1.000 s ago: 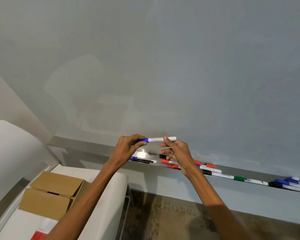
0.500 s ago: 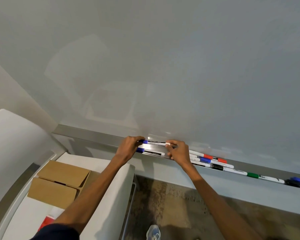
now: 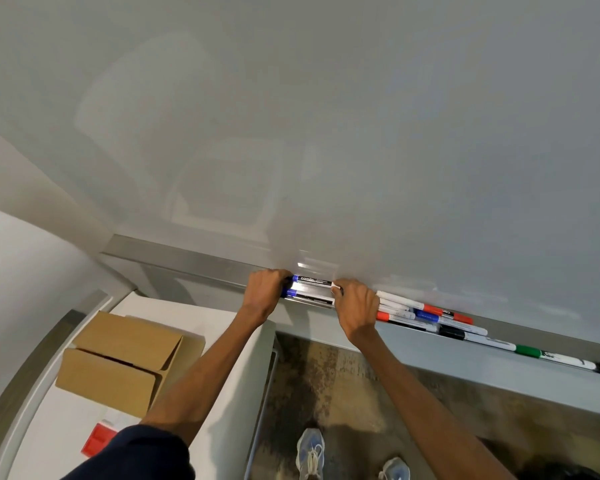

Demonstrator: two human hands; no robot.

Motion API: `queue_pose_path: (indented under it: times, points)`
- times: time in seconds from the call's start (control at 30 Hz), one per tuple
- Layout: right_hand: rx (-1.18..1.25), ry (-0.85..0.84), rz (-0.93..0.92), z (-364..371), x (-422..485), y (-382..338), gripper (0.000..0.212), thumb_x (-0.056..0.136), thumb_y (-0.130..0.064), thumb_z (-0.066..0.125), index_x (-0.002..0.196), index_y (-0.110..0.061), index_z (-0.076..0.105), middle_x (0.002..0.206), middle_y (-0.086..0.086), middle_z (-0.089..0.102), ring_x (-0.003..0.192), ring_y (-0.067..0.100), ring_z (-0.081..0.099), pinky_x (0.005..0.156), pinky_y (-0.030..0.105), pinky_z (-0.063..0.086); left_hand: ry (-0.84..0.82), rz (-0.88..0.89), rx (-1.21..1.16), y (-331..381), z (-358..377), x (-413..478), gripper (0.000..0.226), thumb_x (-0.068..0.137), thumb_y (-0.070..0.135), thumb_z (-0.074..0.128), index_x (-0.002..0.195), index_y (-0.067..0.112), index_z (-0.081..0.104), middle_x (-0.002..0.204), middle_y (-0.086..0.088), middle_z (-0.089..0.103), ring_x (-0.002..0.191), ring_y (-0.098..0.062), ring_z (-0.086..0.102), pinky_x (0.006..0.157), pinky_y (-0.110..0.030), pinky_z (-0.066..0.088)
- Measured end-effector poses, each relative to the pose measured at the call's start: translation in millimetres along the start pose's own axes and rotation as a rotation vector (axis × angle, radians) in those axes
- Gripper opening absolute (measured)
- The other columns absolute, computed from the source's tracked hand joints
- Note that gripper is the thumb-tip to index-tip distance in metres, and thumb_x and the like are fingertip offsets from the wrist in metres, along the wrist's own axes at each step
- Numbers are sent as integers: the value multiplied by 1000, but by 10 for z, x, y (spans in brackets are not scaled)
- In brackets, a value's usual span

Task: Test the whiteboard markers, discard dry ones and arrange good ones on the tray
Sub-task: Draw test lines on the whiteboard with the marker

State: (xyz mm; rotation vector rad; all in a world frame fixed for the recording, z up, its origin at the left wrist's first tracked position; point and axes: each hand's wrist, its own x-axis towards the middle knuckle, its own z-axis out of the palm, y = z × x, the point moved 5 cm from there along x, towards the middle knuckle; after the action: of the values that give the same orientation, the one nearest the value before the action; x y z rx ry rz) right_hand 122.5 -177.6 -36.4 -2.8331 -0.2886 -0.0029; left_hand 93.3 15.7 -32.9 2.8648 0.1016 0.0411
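Upper blue marker (image 3: 313, 280) ends under left hand (image 3: 265, 292), right hand (image 3: 355, 306)

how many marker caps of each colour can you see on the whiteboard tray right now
blue caps: 4
red caps: 3
black caps: 2
green caps: 1
total: 10 visible; the right hand may hide more

Steel tray (image 3: 194, 259) under the whiteboard (image 3: 361, 133), markers strung along it.
Between the left hand (image 3: 265, 289) and the right hand (image 3: 355, 304), two lie parallel: the back blue marker (image 3: 312, 280), held at both ends, and the front blue marker (image 3: 309, 296) just beside it. Right of the right hand, a jumble: red markers (image 3: 444, 311), a blue-capped marker (image 3: 430, 317) and a black marker (image 3: 452, 332), touching and overlapping. Further right, a green marker (image 3: 529, 351) lies end to end with the black one.
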Motion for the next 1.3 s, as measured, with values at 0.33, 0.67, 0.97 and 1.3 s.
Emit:
queue_pose_path:
  times: [0.33,0.67,0.97,1.3]
  points:
    - [-3,-6,15,105,26,30,25,100,-36,55,109,-20,72,100,4,72,86,24,70,68,27,46,77,-70,-34,-77,-49,-16,9,89,14,69,95,14,76,68,-4,71,55,-20,63,57,-23,33]
    - [202,12,-32,50,-56,26,20,98,-31,59,102,-17,72,96,5,71,79,22,69,65,27,53,161,-126,-81,-69,-93,-107,10,89,16,70,96,12,75,72,-6,73,61,-25,68,58,-22,33]
    - [227,-37,-136,152,-173,-111,11,95,-17,63,90,-16,72,86,1,71,67,13,62,58,28,55,127,-163,-65,-75,-28,-214,15,94,25,63,99,16,73,82,-4,74,70,-23,67,61,-23,33]
    - [159,-27,-206,188,-139,-170,12,91,-20,70,99,-14,76,98,5,70,84,19,66,68,30,57,149,-90,-8,-48,-37,-314,18,89,34,69,99,20,74,81,-2,74,69,-22,68,58,-23,37]
